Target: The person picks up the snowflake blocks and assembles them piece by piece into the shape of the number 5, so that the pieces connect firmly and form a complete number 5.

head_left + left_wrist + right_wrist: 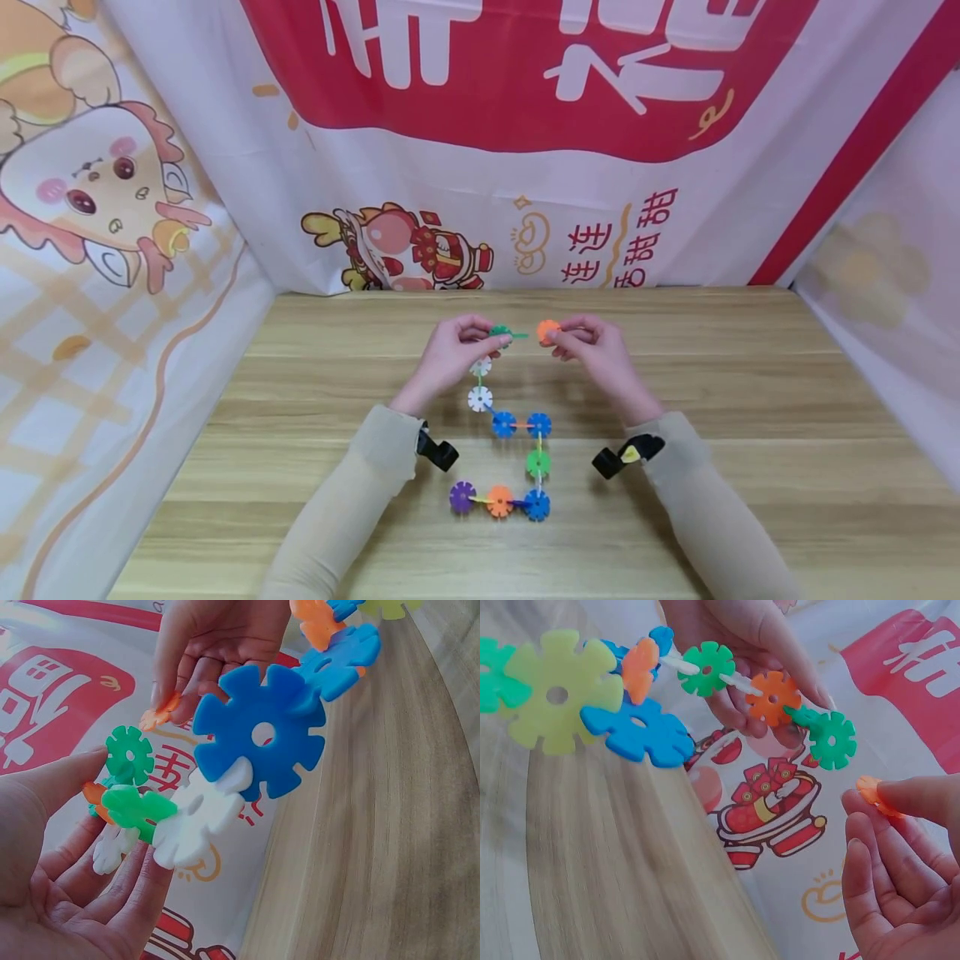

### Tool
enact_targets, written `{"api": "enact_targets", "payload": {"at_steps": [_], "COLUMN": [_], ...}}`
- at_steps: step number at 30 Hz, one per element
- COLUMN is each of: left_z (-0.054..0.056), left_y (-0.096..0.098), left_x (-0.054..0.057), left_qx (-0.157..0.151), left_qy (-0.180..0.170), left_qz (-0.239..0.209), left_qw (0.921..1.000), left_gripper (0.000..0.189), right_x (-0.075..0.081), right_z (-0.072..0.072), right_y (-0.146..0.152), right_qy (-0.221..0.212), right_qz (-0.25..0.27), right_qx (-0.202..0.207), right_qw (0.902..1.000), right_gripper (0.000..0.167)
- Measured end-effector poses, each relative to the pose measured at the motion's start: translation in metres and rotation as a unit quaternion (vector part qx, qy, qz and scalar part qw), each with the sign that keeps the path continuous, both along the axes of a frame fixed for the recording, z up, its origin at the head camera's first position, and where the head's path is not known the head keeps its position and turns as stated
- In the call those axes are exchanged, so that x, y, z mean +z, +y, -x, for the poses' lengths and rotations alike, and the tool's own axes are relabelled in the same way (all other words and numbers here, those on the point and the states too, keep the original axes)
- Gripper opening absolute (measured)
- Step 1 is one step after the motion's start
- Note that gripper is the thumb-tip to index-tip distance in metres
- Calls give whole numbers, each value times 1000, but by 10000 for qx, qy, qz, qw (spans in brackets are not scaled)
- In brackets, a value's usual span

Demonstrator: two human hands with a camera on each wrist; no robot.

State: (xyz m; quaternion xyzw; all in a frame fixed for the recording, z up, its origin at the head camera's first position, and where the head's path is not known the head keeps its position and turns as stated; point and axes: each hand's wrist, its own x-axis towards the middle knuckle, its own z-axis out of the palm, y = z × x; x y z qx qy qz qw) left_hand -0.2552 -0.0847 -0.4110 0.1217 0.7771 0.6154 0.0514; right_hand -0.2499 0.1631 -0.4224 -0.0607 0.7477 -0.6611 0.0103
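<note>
My left hand (452, 348) holds the upper end of a chain of interlocked snowflake discs, with a green disc (500, 332) at its fingertips. Another green disc (130, 755) juts edge-on toward the right in the head view. Between thumb and fingers, my right hand (597, 348) pinches a loose orange snowflake disc (547, 331). A small gap separates it from the chain's green end. Below the left hand the chain bends through a white disc (480, 399), blue discs (504, 425) and a light green disc (537, 463), down to a purple disc (462, 497). Fingers partly cover the held discs.
Wood-grain table (300, 500) lies beneath both arms. A printed cloth (465, 183) hangs behind the table's far edge, with more printed cloth on the left and right. Black wrist cameras (437, 450) sit on both forearms, beside the chain.
</note>
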Motion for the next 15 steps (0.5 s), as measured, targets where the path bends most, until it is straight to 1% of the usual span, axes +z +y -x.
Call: {"api": "enact_targets", "payload": {"at_steps": [6, 15], "left_z": [0, 0], "left_y": [0, 2], "left_x": [0, -1], "left_qx": [-41, -60], "left_qy": [51, 60], "left_qz": [39, 48], "left_qw": [10000, 10000], "left_gripper": [23, 22], "right_x": [-2, -5], "right_z": [0, -1], "right_y": [-7, -14], "right_qy": [63, 31], "right_qz": [115, 308], "right_qx": [83, 77], "right_qw": [9999, 9995], "right_gripper": [28, 29]}}
